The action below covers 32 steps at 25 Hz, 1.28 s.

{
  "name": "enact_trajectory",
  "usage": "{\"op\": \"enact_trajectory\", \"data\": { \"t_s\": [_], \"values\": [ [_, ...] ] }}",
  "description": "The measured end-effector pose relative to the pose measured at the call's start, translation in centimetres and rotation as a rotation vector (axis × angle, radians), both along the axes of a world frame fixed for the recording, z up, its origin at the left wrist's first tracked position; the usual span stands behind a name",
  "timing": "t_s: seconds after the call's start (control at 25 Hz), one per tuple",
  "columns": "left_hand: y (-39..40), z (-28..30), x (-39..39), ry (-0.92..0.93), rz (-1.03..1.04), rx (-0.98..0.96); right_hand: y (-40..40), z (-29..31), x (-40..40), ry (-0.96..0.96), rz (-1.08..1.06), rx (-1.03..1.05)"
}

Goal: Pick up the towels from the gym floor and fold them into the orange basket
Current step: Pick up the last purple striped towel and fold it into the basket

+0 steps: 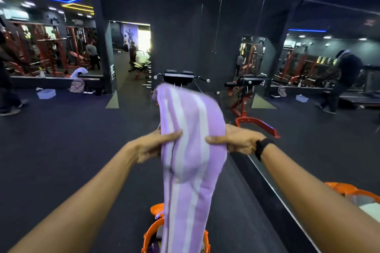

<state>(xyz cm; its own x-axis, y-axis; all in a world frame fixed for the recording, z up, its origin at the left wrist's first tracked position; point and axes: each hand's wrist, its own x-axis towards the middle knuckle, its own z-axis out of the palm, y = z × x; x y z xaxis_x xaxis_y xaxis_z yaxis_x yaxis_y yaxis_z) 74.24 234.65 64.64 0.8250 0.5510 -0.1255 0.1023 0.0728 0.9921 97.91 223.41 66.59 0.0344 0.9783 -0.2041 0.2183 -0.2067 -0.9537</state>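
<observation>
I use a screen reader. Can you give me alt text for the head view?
Both hands, left and right, grip a purple-and-white striped towel at chest height above an orange basket on a dark gym floor. A wall mirror is on the right.

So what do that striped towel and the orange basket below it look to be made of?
The towel looks like soft woven cotton, matte: it drapes and bulges limply between the left hand and right hand. The orange basket looks like moulded plastic: a smooth, slightly glossy rim.
</observation>
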Motion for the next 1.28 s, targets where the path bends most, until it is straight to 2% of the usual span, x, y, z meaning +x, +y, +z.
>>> {"op": "enact_trajectory", "data": {
  "t_s": [0.08, 0.16, 0.2, 0.24, 0.32, 0.36, 0.4, 0.48, 0.56, 0.64, 0.68, 0.72, 0.8, 0.84, 0.92, 1.0, 1.08, 1.16, 1.28],
  "values": [
    [-1.0, -0.8, 0.5, -0.066, 0.03, 0.033, -0.1, -0.8, -0.1, -0.049, -0.079, 0.025],
    [-0.7, 0.2, 1.1, -0.264, 0.156, -0.06, 0.0, 1.2, -0.3, 0.103, -0.191, 0.192],
    [-0.7, 1.2, 1.1, -0.296, 0.15, -0.066, -0.2, 2.4, -0.2, 0.197, -0.195, 0.248],
    [-0.5, 1.9, 1.0, -0.233, 0.106, -0.011, -0.4, 2.9, 0.1, 0.218, -0.158, 0.249],
    [-1.0, 1.3, 0.9, 0.022, 0.006, 0.176, -1.4, 2.2, 0.3, 0.001, -0.009, 0.061],
    [-1.1, 0.2, 0.9, 0.08, -0.016, 0.227, -2.0, 1.3, 0.4, -0.1, 0.044, -0.023],
    [-1.3, -0.4, 1.0, 0.07, 0.003, 0.23, -2.4, 0.8, 0.8, -0.119, 0.052, -0.03],
    [-2.0, 0.1, 1.2, -0.078, 0.131, 0.107, -2.2, 1.1, 1.6, 0.07, -0.082, 0.084],
    [-1.5, 0.5, 1.7, -0.071, 0.143, 0.096, -2.2, 2.1, 1.5, 0.189, -0.098, 0.103],
    [-1.2, 0.3, 1.7, -0.058, 0.181, 0.116, -2.3, 2.1, 0.4, 0.025, -0.029, 0.003],
    [-1.2, 0.4, 1.7, -0.096, 0.235, 0.092, -2.2, 1.7, 0.1, 0.01, -0.063, 0.027],
    [-1.1, 0.4, 1.5, -0.117, 0.252, 0.054, -2.0, 1.4, 0.1, 0.054, -0.126, 0.083],
    [-1.0, 0.3, 1.2, -0.02, 0.175, 0.132, -2.1, 1.2, 0.1, 0.215, -0.19, 0.167],
    [-1.0, 0.4, 1.1, 0.023, 0.169, 0.18, -2.3, 1.0, -0.1, 0.221, -0.152, 0.137],
    [-0.9, 0.8, 1.0, -0.019, 0.268, 0.147, -2.4, 0.3, -0.8, 0.114, -0.169, 0.064],
    [-0.6, 1.5, 0.7, -0.086, 0.28, 0.066, -1.7, 0.2, -0.9, 0.206, -0.264, 0.153],
    [-0.7, 2.3, 0.3, -0.06, 0.215, 0.099, -1.3, 0.8, -1.2, 0.246, -0.196, 0.192],
    [-0.4, 2.5, -0.1, -0.085, 0.284, 0.116, -1.2, 1.1, -1.9, 0.106, -0.145, 0.119],
    [0.0, 3.0, -0.2, -0.166, 0.449, 0.043, -0.2, 1.6, -2.7, 0.037, -0.289, 0.198]
  ]
}}
